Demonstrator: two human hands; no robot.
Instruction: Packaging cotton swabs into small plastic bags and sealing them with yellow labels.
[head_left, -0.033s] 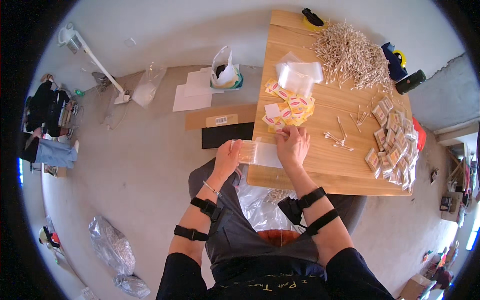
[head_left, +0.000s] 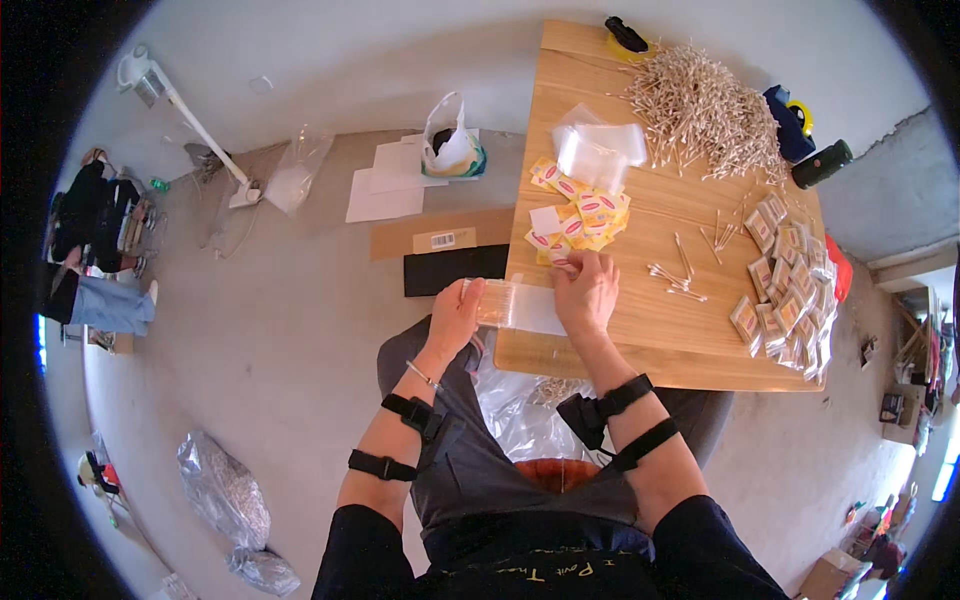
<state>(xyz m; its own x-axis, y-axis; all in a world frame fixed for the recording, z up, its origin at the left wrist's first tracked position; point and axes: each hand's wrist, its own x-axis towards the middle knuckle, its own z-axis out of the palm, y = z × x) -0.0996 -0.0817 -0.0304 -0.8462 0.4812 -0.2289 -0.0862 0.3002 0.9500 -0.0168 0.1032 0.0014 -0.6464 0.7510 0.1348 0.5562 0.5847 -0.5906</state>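
My left hand (head_left: 457,318) grips a clear plastic bag of cotton swabs (head_left: 496,304) at the table's near left corner. The bag's unfilled end (head_left: 539,311) stretches right, to beside my right wrist. My right hand (head_left: 587,292) is closed, its thumb and forefinger pinched at a small printed card (head_left: 560,257) on the near edge of a yellow and white card pile (head_left: 598,212). Just beyond the pile lies a stack of clear empty bags (head_left: 600,155). Several loose cotton swabs (head_left: 680,278) rest to the right of my right hand.
A large heap of cotton swabs (head_left: 705,110) covers the table's far side. Filled packets (head_left: 790,290) are piled at the right edge, near a dark green cylinder (head_left: 822,164) and a tape dispenser (head_left: 790,122). A carrier bag (head_left: 455,150) and flattened cardboard (head_left: 395,238) lie on the floor to the left.
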